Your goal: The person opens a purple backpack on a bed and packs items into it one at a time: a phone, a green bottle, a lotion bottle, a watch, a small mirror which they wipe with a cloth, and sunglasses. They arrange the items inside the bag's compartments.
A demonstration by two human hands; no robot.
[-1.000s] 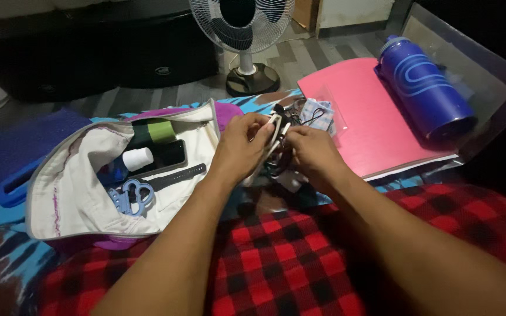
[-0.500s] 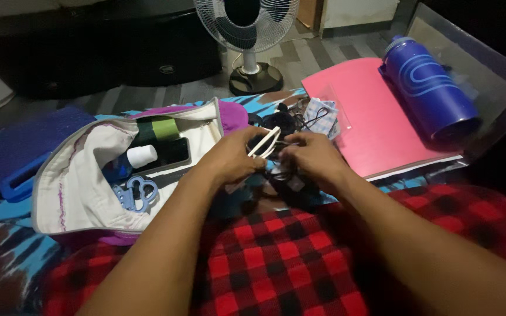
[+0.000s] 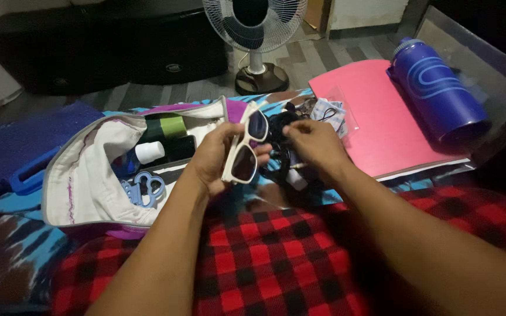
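My left hand [image 3: 215, 158] holds a pair of white-framed sunglasses [image 3: 244, 149] with dark lenses, lenses turned toward me, just right of an open pouch [image 3: 83, 175] with a cream lining and purple outside. My right hand [image 3: 314, 143] pinches a tangle of black cables [image 3: 282, 155] right beside the sunglasses. Inside the pouch lie a white-capped bottle [image 3: 147, 153], a green-topped dark container [image 3: 165, 126], a black phone [image 3: 180, 149], a black strap and blue plastic rings [image 3: 144, 187].
A pink folder [image 3: 376, 117] lies to the right with a blue water bottle [image 3: 437, 88] on it and a small clear bag [image 3: 332, 111] at its near corner. A standing fan [image 3: 256, 35] is on the floor behind. A red-and-black checked cloth [image 3: 276, 257] covers my lap.
My left hand has lifted the sunglasses and turned them so the lenses face me. My right hand has moved off the frame onto the black cables.
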